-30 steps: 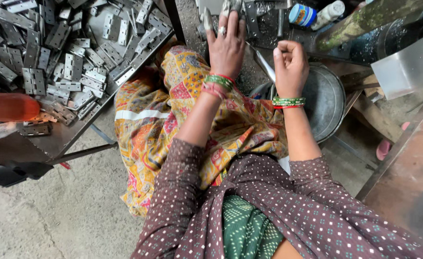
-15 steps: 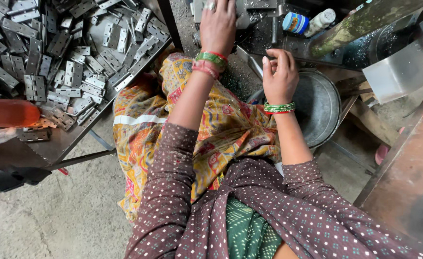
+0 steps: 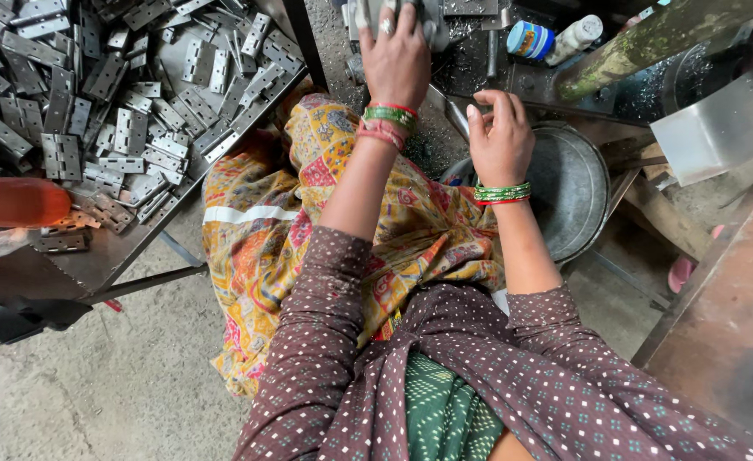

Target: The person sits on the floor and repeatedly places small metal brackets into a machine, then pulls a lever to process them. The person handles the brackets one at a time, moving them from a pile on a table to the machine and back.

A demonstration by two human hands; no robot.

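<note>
Many metal hinges (image 3: pixel 129 102) heaped in tray (image 3: pixel 112 256), left hand (image 3: pixel 396 53) gripping machine part (image 3: pixel 427 17), right hand (image 3: pixel 500 137) loosely curled above metal basin (image 3: pixel 577 188)

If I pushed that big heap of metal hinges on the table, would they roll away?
Probably not. The hinges look flat and rectangular, so they would likely slide and clatter rather than roll. They seem stiff metal, so probably heavy for their size. Piled loosely near the tray edge, a few might slip off.

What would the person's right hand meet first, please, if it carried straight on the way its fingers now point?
Probably the slanted metal strip just beyond the right hand, then the machine bed; depth is unclear.
</note>
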